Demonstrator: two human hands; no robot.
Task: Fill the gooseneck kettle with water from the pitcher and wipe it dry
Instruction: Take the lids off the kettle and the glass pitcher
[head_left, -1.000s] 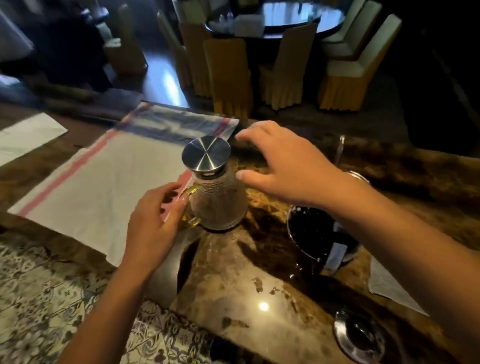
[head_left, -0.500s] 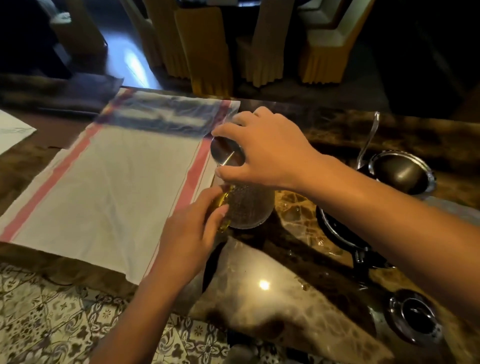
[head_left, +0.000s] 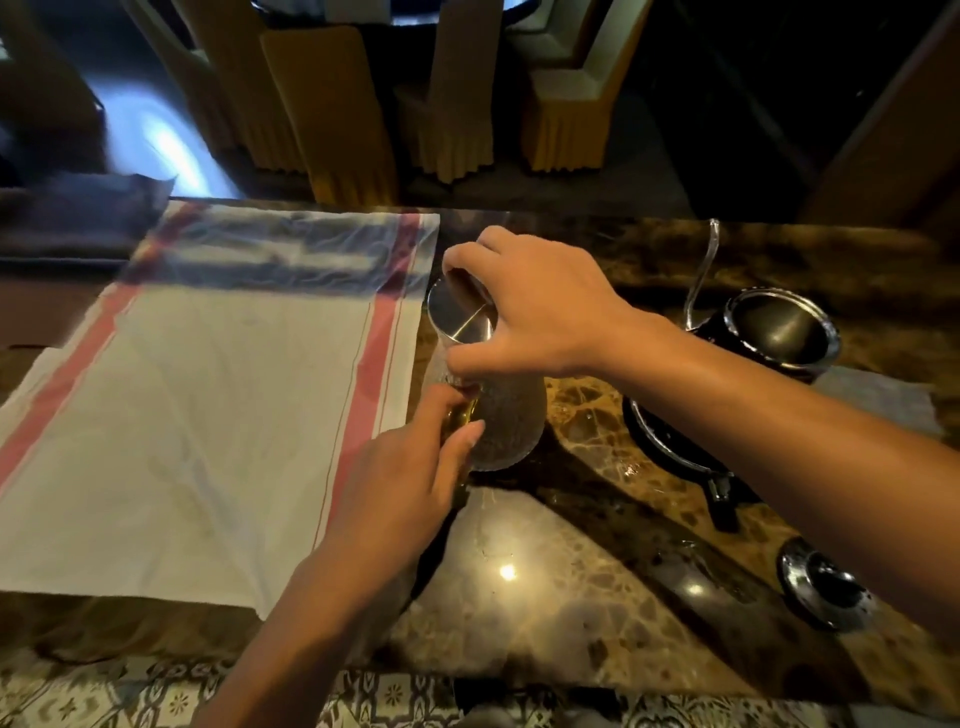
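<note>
A: status on pitcher?
B: upright on marble counter, just right of the striped cloth. Left hand at its handle, fingers curled round it. Right hand on top, fingertips pinching the steel lid.
A: kettle?
B: gooseneck kettle right of pitcher, near, not touching, open-topped. Its lid lies apart, near counter's front edge.
A: water lvl in pitcher?
B: can't tell, glass is textured.

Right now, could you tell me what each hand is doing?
Left hand: grips the pitcher's handle.
Right hand: grips the pitcher's metal lid.
</note>
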